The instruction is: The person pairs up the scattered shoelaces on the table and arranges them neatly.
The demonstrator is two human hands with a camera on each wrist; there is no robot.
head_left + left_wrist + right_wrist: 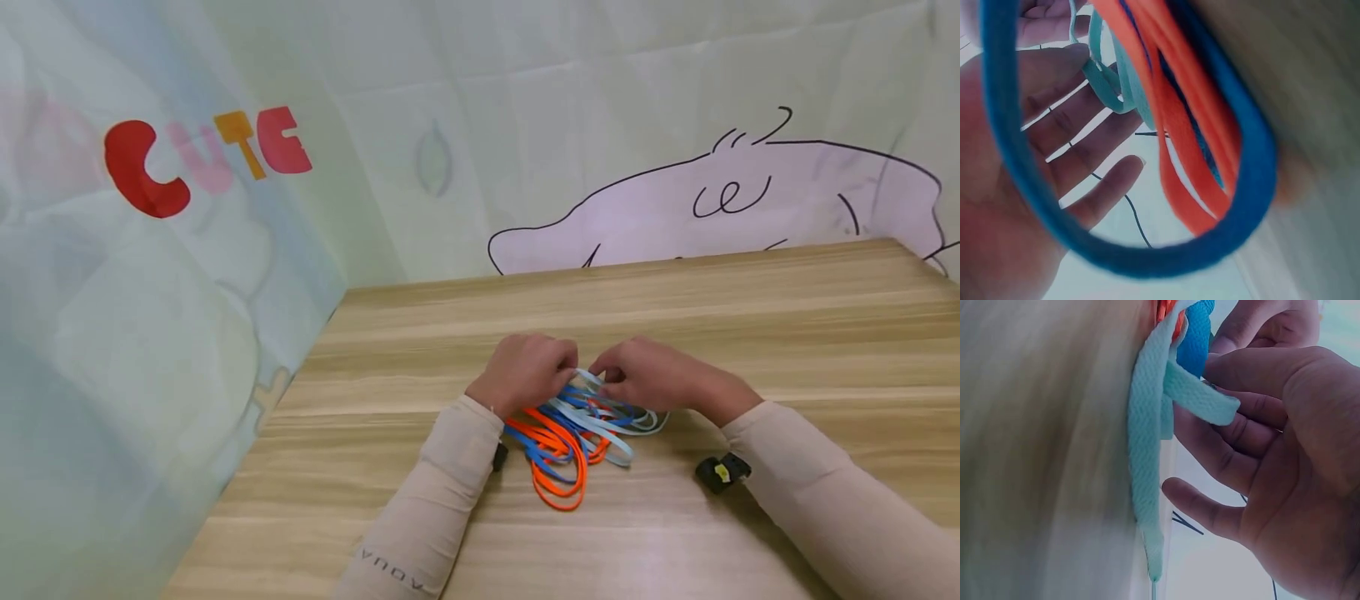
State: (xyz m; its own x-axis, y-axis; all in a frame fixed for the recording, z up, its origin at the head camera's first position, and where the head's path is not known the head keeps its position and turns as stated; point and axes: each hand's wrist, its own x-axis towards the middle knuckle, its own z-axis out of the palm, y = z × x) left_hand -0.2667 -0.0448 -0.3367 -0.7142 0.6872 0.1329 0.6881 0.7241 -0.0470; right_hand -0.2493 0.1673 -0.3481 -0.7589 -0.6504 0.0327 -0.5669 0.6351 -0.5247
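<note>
A tangled pile of flat shoelaces lies on the table in the head view: an orange shoelace [558, 492], a blue shoelace [546, 473] and a pale green shoelace [618, 450]. At the pile's far edge my left hand [525, 371] pinches a pale green strand between thumb and forefinger, other fingers spread. Close beside it, my right hand [652, 375] holds pale green strands with thumb and fingertips, its little finger apart. A blue loop [1147, 259] hangs large before the left wrist camera. The pale green lace's narrow tip [1155, 575] points down in the right wrist view.
Wood-grain tabletop [420, 350] surrounds the pile. Printed cloth walls [420, 125] stand behind and to the left, with coloured letters and a line drawing. A small black wrist device [722, 472] sits on the right sleeve.
</note>
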